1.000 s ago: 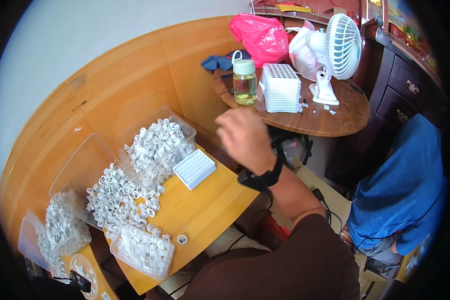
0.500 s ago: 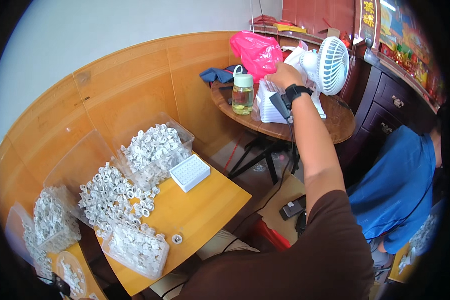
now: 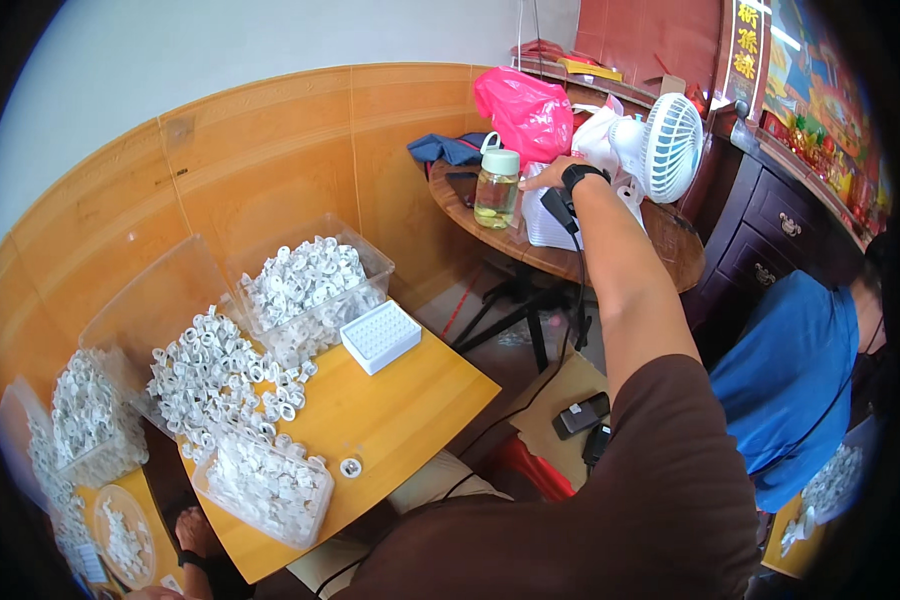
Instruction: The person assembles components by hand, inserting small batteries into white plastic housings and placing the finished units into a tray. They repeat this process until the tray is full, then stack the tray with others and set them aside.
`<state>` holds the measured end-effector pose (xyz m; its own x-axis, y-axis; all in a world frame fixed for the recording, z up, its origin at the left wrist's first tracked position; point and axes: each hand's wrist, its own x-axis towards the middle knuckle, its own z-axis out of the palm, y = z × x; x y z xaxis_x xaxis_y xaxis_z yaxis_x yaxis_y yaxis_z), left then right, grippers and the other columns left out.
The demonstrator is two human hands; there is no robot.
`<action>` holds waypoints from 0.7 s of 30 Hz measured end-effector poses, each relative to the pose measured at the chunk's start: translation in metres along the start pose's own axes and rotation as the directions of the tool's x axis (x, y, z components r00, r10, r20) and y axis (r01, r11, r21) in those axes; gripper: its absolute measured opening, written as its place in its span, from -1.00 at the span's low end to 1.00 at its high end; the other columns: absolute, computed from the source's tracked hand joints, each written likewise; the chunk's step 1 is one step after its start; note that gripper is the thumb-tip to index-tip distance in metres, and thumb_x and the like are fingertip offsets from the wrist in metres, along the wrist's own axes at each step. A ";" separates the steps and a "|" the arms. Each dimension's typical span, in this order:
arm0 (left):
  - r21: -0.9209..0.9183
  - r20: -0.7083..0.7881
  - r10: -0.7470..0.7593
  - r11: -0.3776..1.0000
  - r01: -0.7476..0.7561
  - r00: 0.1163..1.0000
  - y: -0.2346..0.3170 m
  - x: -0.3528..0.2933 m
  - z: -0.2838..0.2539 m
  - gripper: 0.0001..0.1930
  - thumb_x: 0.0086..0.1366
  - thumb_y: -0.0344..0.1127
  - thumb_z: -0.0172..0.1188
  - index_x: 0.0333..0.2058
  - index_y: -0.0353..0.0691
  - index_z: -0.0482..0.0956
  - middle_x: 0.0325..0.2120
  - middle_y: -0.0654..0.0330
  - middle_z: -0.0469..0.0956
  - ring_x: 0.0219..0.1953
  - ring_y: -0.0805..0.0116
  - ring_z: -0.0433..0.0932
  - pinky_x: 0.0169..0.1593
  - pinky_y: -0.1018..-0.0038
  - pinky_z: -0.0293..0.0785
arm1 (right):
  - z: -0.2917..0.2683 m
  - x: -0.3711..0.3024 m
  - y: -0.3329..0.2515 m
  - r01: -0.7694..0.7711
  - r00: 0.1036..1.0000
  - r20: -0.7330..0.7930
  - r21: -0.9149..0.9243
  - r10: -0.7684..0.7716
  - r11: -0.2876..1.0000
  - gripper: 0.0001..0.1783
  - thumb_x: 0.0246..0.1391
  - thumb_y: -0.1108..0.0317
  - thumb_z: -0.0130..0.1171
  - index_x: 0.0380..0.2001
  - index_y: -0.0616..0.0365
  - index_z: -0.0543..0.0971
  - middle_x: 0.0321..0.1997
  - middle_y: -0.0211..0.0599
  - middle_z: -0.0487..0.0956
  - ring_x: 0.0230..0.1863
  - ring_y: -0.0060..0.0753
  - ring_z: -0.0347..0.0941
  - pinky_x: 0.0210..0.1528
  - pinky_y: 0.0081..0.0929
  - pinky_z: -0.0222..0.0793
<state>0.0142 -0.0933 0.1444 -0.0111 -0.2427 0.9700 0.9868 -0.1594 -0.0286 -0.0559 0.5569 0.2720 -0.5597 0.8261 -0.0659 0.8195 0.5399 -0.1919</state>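
My right arm stretches across to the round wooden table. My right hand is over a stack of white plastic trays, a black strap round its wrist. Its thumb points left, close beside a glass bottle with a pale green lid and yellowish liquid. Whether it touches the bottle I cannot make out, and the other fingers are hidden. A pink plastic bag and a white fan stand behind it. My left hand is not in view.
On the yellow table are a white perforated block, a heap of white ring-like parts and filled clear boxes. Another person's hand shows lower left. A person in blue sits at right. A cable hangs below my arm.
My right hand has moved down and left over the tray stack, nearer the bottle. Another person's hand has come into view at the lower left. The view has shifted slightly.
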 end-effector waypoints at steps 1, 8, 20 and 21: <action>0.002 -0.005 -0.005 1.000 0.005 1.000 -0.001 -0.001 -0.001 -0.64 0.32 -0.21 -0.15 -0.19 -0.43 0.44 -0.44 -0.10 0.45 -0.43 0.13 0.42 -0.34 0.24 0.45 | 0.001 -0.001 0.000 -0.018 1.000 -0.009 -0.011 0.018 1.000 0.02 -0.33 -0.30 0.38 0.10 0.24 0.44 0.15 -0.13 0.46 0.09 -0.17 0.42 0.12 -0.26 0.29; -0.029 -0.099 -0.083 0.996 0.080 0.992 -0.007 -0.008 -0.011 -0.65 0.28 -0.21 -0.14 -0.21 -0.41 0.46 -0.47 -0.07 0.43 -0.44 0.13 0.40 -0.36 0.26 0.44 | 0.000 -0.008 -0.004 -0.023 0.998 -0.060 0.025 0.024 0.999 -0.01 -0.39 -0.36 0.36 0.03 0.18 0.52 0.02 -0.15 0.54 -0.05 -0.30 0.49 0.02 -0.41 0.34; -0.117 -0.105 -0.182 0.978 0.170 0.978 -0.025 -0.016 -0.022 -0.62 0.29 -0.20 -0.18 -0.18 -0.40 0.47 -0.49 -0.07 0.45 -0.44 0.13 0.40 -0.32 0.24 0.41 | -0.041 -0.009 -0.004 0.069 0.990 -0.099 -0.281 -0.101 0.957 -0.51 -0.23 0.02 0.29 -0.29 0.18 0.65 -0.34 -0.24 0.64 -0.38 -0.36 0.55 -0.30 -0.44 0.41; -0.141 -0.099 -0.181 0.976 0.166 0.978 -0.025 -0.016 -0.023 -0.61 0.30 -0.20 -0.19 -0.17 -0.40 0.47 -0.47 -0.08 0.46 -0.44 0.12 0.41 -0.32 0.25 0.41 | -0.039 -0.007 -0.002 0.067 0.990 -0.102 -0.281 -0.099 0.957 -0.51 -0.23 0.02 0.29 -0.29 0.18 0.65 -0.34 -0.24 0.64 -0.38 -0.36 0.55 -0.30 -0.44 0.41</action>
<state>-0.0141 -0.1074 0.1239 -0.2056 -0.3036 0.9304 0.9384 -0.3309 0.0993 -0.0489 0.5559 0.3114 -0.6227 0.7806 0.0541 0.7817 0.6175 0.0875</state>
